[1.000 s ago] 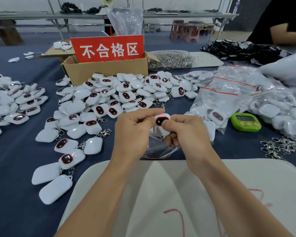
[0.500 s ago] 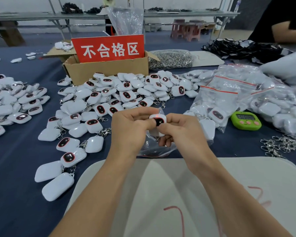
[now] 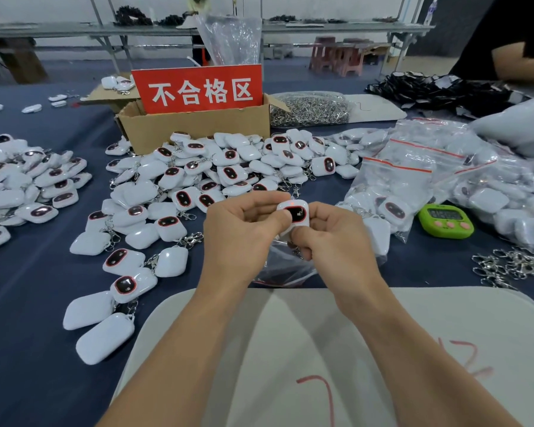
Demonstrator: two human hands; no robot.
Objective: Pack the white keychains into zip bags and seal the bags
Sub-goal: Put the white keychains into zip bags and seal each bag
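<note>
**A:** Where did we have the white keychain [image 3: 296,214]?

**B:** Between both hands, over the middle of the table. Our left hand [image 3: 244,229] pinched its left edge, fingers curled. Our right hand [image 3: 336,241] gripped its right side and underside, with the dark screen facing us.

**A:** And the zip bag [image 3: 284,268]?

**B:** Crumpled just beneath the hands, its red strip right at the far edge of the white mat [image 3: 321,334].

**A:** Any room to move?

**B:** Bare blue cloth [image 3: 28,318] lay at the near left, beyond the loose keychain pile [image 3: 228,171]. On the right we had the green timer [image 3: 446,219] and the filled bags [image 3: 413,177] close by. Metal clasps [image 3: 512,266] lay near the mat's far right corner.
</note>
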